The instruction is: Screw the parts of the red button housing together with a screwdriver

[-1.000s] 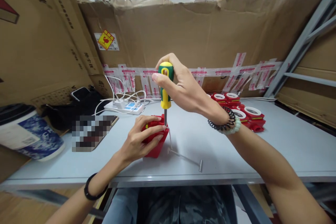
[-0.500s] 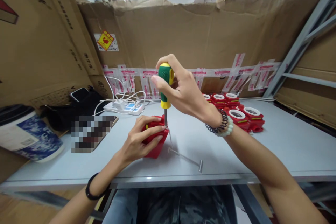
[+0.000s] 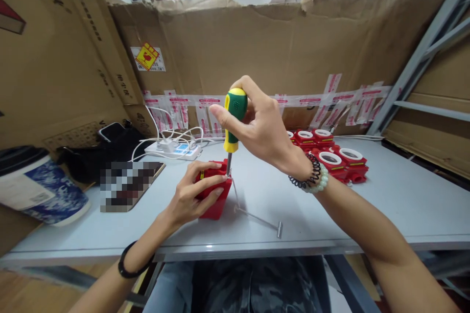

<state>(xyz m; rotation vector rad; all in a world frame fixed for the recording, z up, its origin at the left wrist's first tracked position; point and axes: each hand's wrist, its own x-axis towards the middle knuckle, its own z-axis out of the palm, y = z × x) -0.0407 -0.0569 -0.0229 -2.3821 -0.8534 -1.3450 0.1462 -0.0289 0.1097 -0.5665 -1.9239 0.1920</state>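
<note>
My left hand [image 3: 193,190] is closed around a red plastic housing [image 3: 216,203] that stands on the table, its fingers across the top and side. Above it, my right hand [image 3: 259,124] grips a screwdriver [image 3: 236,112] with a green and yellow handle. The steel shaft points down, slightly tilted, and its tip meets the housing's upper right corner beside my left fingertips. Whatever lies under the tip is too small to make out. A thin cord runs from that corner down to a small metal T-bar [image 3: 279,229] lying on the table.
Several red housings with white rings [image 3: 330,158] stand at the back right. A white power strip [image 3: 179,149] with cables, a phone-like slab [image 3: 147,190], a black bag [image 3: 88,156] and a paper cup [image 3: 40,186] are on the left. A cardboard wall [image 3: 235,54] closes off the back.
The screwdriver has turned in my right hand, showing a different side of its handle, and its top leans further right. The red housing and my left hand have shifted slightly left.
</note>
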